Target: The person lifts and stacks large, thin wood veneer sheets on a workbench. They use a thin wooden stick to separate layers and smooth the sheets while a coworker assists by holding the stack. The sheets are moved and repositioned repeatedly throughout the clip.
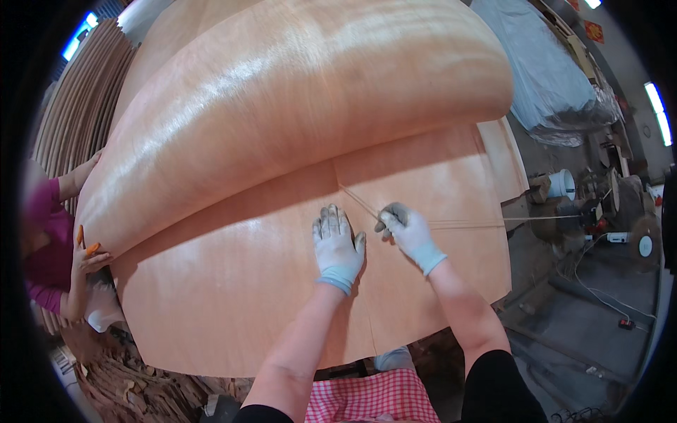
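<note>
My left hand [338, 247] presses flat and open on the veneer sheet [233, 310] while my right hand [407, 231] pinches a thin strip [451, 224] running toward the sheet's right edge.

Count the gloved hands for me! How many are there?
2. The left hand lies flat on the flat veneer sheet; the right hand pinches a thin strip beside it. The co-worker's hands look bare.

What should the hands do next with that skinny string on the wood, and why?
Probably draw the thin strip further along the seam of the flat veneer sheet: the right hand pinches it there while the left hand presses flat beside it.
</note>
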Available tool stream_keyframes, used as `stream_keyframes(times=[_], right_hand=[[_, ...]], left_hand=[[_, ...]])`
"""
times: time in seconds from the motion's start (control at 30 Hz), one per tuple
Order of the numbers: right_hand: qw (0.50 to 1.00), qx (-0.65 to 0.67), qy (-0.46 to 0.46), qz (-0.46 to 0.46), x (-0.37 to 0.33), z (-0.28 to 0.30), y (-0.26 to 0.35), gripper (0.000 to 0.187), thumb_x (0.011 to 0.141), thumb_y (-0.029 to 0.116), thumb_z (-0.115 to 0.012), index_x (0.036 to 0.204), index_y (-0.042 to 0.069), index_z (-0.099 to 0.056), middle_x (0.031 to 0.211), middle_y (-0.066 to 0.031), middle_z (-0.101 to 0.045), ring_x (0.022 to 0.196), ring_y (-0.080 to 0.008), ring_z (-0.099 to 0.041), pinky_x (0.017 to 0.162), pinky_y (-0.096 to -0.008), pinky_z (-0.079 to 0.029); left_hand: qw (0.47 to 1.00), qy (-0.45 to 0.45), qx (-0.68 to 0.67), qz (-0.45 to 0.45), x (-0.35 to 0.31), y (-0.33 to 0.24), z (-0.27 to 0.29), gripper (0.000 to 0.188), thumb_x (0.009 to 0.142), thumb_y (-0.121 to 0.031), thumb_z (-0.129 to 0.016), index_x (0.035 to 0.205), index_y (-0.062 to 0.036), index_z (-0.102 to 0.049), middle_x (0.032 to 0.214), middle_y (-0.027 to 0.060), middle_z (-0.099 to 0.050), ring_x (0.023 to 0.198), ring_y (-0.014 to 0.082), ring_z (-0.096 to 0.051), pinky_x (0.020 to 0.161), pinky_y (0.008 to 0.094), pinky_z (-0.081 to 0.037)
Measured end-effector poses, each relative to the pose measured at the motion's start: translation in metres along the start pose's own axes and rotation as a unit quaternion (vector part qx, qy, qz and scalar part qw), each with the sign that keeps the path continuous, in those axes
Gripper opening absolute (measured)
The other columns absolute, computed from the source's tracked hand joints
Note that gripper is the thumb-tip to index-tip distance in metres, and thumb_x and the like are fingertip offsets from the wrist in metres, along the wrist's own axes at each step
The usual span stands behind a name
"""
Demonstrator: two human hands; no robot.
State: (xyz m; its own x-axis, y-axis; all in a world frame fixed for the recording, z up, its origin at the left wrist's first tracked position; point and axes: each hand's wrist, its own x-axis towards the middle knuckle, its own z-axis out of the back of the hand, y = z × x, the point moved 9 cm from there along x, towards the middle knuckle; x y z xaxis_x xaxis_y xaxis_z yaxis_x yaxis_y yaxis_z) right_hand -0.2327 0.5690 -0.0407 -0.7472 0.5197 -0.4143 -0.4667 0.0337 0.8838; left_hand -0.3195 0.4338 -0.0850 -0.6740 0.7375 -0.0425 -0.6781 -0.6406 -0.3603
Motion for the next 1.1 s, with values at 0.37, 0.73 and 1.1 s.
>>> stream_keyframes(times=[0.37, 0.73, 1.1], right_hand=[[0.983, -0.132, 0.096, -0.078, 0.093, -0.02, 0.019, 0.021, 0.101, 0.02, -0.059, 0.097, 0.0, -0.066, 0.081, -0.0087, -0.072, 0.065, -0.0153, -0.065, 0.057, -0.0316, -0.049], [0.967, -0.246, 0.051, -0.047, 0.104, -0.007, 0.003, 0.031, 0.096, 0.029, -0.066, 0.095, -0.002, -0.07, 0.08, -0.0141, -0.073, 0.07, -0.0221, -0.068, 0.069, -0.038, -0.054], [0.913, -0.401, 0.004, -0.075, 0.108, 0.016, 0.003, 0.052, 0.088, 0.046, -0.069, 0.114, 0.001, -0.073, 0.115, -0.0223, -0.072, 0.11, -0.0391, -0.067, 0.095, -0.0456, -0.052]], left_hand=[[0.994, 0.104, -0.032, 0.012, 0.047, -0.011, 0.049, 0.108, 0.071, -0.038, -0.087, 0.155, 0.0012, -0.031, 0.159, 0.0252, -0.034, 0.127, 0.0417, -0.052, 0.106, 0.0419, -0.047], [0.985, 0.165, 0.047, 0.031, 0.067, 0.003, 0.037, 0.122, 0.061, -0.049, -0.093, 0.155, -0.0003, -0.033, 0.162, 0.0223, -0.031, 0.122, 0.0366, -0.056, 0.103, 0.0388, -0.051], [0.975, 0.205, 0.074, 0.036, 0.063, -0.002, 0.042, 0.105, 0.067, -0.051, -0.09, 0.157, -0.0272, -0.04, 0.16, 0.0245, -0.033, 0.126, 0.0351, -0.055, 0.099, 0.0411, -0.051]])
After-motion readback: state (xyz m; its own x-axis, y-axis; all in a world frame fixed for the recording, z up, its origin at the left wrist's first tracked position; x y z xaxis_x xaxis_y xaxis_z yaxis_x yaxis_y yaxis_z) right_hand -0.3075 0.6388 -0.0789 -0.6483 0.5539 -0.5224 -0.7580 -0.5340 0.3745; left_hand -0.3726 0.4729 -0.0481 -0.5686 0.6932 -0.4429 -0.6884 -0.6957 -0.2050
